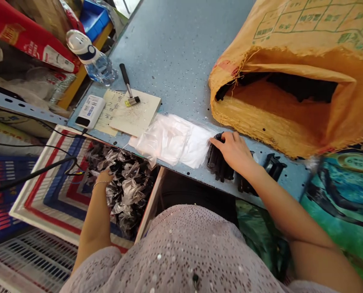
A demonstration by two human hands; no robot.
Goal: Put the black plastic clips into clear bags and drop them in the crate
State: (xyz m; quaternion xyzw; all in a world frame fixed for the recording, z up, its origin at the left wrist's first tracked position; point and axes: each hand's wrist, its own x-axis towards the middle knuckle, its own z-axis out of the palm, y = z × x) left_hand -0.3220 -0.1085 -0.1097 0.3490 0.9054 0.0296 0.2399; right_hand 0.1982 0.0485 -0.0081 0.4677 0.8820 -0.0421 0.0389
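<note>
Nearest, the left hand (pixel 104 176) dips into a white, red and blue crate (pixel 24 203) beside the bench (pixel 181 61), at a heap of bagged black bundles (pixel 132 191); its fingers are partly hidden, so I cannot tell its grip. Along the bench's near edge, the right hand (pixel 234 150) touches the upper end of some black pieces (pixel 219 162), its grip half curled; whether it has hold of any I cannot tell. Clear plastic bags (pixel 175 138) lie just left of them, more black strips (pixel 274 167) to the right. Farther back are a small hammer (pixel 128 87) on a pale board (pixel 132 118), an open orange sack (pixel 291 130) and a water bottle (pixel 102 69).
</note>
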